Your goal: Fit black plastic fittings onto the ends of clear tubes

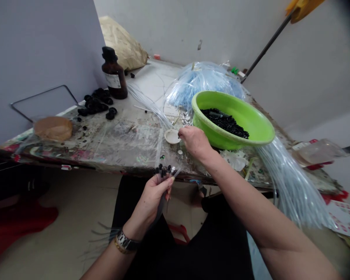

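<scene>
My left hand [154, 196] is closed around a bundle of thin clear plastic tubes [160, 181] in front of the table's edge. Small black fittings sit on the tops of several of them, and the lower ends trail down to the left. At the right side of a small white dish [171, 137], my right hand [194, 140] is pinched, its fingertips over the rim. A dark bit shows at those fingertips, too small to name for certain. Just behind that hand stands a green basin [262, 130] with many small black parts [226, 123] in it.
On the worn table [119, 142] are a brown bottle [114, 76], black pieces [96, 102] and a brown bowl-shaped thing [53, 128]. Tube bundles lie behind the basin [205, 83] and hang off the right edge [291, 182]. A clear jar [321, 151] lies at far right.
</scene>
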